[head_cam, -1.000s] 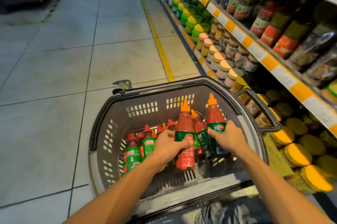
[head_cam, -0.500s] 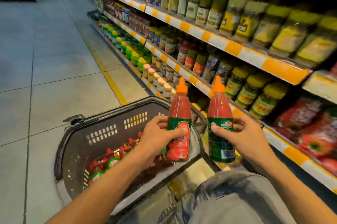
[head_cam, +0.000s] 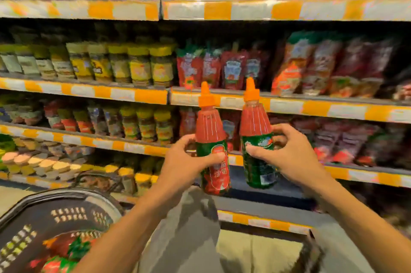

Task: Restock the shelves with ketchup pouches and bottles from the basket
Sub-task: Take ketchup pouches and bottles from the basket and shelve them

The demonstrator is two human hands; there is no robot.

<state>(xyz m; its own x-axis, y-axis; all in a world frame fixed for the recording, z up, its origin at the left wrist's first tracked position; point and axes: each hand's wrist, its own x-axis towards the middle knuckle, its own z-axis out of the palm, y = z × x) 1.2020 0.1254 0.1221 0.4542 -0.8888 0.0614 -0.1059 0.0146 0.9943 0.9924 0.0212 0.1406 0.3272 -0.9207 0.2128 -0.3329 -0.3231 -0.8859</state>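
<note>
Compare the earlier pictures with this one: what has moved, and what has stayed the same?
Both ketchup bottles came up out of the basket and now face the shelves. The left hand still grips the left bottle, the right hand the right bottle, both upright. More bottles remain in the basket.

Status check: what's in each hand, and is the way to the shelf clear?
Left hand grips one ketchup bottle, right hand grips the other bottle. Both upright, off the shelves. Nothing between them and the dark shelf gap behind.
</note>
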